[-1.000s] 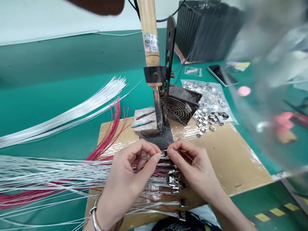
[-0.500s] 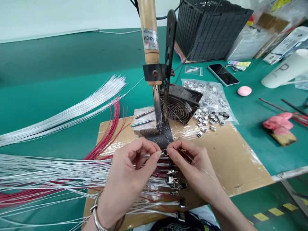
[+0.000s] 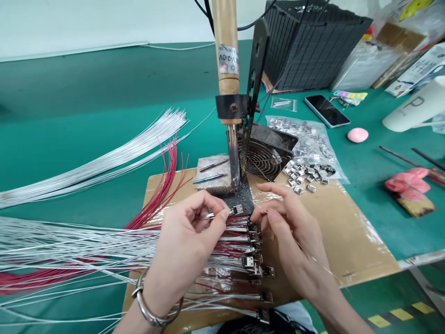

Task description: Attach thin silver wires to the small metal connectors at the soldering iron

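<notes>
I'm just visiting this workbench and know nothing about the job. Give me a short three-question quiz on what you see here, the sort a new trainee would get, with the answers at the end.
1. True or false: a small metal connector sits at the fingertips of the left hand.
2. Multiple choice: what is inside the clear plastic bag? A) silver metal connectors B) red wires C) a phone
3. Fill in the blank: the metal bangle is worn on the ____ wrist.

Key: 1 true; 2 A; 3 left.
</notes>
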Action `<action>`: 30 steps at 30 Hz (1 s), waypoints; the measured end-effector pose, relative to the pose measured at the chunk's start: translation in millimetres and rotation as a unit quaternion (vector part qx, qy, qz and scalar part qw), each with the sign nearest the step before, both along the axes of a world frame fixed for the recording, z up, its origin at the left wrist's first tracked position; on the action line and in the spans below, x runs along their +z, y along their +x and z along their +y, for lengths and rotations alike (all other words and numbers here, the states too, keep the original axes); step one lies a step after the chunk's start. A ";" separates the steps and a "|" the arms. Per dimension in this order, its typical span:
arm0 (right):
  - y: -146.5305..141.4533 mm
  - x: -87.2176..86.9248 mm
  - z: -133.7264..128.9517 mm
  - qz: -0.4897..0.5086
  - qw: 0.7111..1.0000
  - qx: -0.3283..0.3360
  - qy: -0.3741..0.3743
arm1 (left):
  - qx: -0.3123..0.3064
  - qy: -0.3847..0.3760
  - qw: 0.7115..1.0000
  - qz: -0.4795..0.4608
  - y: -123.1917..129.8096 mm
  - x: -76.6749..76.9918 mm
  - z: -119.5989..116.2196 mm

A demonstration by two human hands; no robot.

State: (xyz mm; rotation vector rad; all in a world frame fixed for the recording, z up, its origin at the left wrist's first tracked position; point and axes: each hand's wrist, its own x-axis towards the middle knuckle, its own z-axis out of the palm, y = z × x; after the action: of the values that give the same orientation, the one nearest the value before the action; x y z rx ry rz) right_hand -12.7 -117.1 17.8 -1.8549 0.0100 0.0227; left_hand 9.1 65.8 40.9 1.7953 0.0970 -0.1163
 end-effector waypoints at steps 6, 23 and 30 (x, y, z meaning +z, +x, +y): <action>2.8 6.5 -1.6 -0.024 0.998 0.002 -0.051 | 0.005 0.021 1.000 0.009 5.3 0.1 0.1; 9.2 11.2 8.3 -0.001 0.998 -0.010 0.060 | -0.010 0.000 1.000 0.011 20.0 -1.2 0.3; 11.1 10.9 9.3 -0.003 0.998 -0.009 0.058 | -0.012 -0.003 1.000 0.005 23.4 -2.4 1.7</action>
State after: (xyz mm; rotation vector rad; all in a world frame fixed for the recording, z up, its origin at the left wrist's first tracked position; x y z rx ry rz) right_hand -1.6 -107.8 28.7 -1.7377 0.0211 0.0039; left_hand 32.5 67.5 38.5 1.7899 0.0820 -0.1416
